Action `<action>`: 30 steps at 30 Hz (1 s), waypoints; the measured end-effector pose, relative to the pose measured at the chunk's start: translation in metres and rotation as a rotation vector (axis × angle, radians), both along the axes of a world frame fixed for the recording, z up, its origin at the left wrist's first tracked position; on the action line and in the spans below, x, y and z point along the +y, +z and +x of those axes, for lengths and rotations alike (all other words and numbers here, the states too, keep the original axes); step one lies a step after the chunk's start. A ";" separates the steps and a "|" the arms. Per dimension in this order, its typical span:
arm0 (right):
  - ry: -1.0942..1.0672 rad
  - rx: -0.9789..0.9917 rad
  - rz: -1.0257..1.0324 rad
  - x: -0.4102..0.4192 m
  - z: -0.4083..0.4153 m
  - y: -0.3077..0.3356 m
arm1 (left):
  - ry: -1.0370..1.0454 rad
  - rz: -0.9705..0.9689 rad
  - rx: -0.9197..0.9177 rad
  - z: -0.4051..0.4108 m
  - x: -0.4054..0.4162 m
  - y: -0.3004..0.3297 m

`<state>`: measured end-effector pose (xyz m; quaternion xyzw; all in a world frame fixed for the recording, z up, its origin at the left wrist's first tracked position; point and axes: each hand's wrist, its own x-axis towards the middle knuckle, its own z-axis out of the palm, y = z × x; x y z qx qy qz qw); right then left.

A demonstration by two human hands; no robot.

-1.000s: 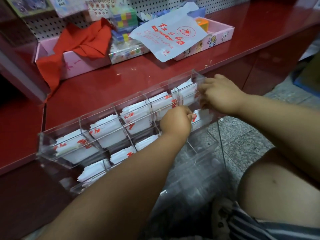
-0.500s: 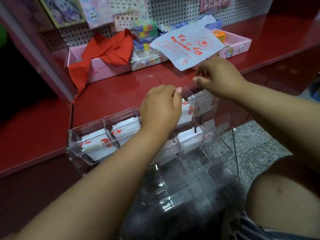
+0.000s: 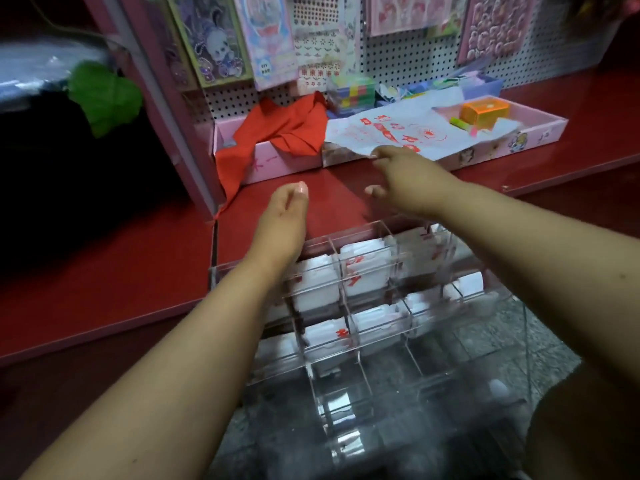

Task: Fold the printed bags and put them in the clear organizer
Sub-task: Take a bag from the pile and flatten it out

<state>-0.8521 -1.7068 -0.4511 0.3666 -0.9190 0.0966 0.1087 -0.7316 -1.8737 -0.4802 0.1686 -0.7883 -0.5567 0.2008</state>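
1. Right hand [image 3: 408,178] reaches to the flat bag [image 3: 398,133], fingertips at its near edge; whether they grip it is unclear.
2. Left hand [image 3: 284,216] hangs relaxed, holding nothing, above the shelf [image 3: 104,265].
3. Folded bags [image 3: 363,271] fill the organizer's [image 3: 381,341] far compartments.

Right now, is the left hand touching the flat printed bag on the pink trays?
Apart. The head view shows the left hand open over bare red shelf, well short of the printed bag; only the right hand reaches its edge.
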 end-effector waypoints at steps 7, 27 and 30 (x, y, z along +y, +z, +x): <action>0.436 0.051 -0.006 -0.025 0.147 0.014 | -0.022 0.595 -0.006 0.046 -0.027 0.029; -0.267 -0.434 -0.340 -0.006 0.131 -0.046 | 0.273 0.392 -0.125 0.181 -0.096 0.009; -0.146 -0.568 -0.392 -0.010 0.140 -0.052 | 0.226 0.395 -0.140 0.192 -0.102 0.007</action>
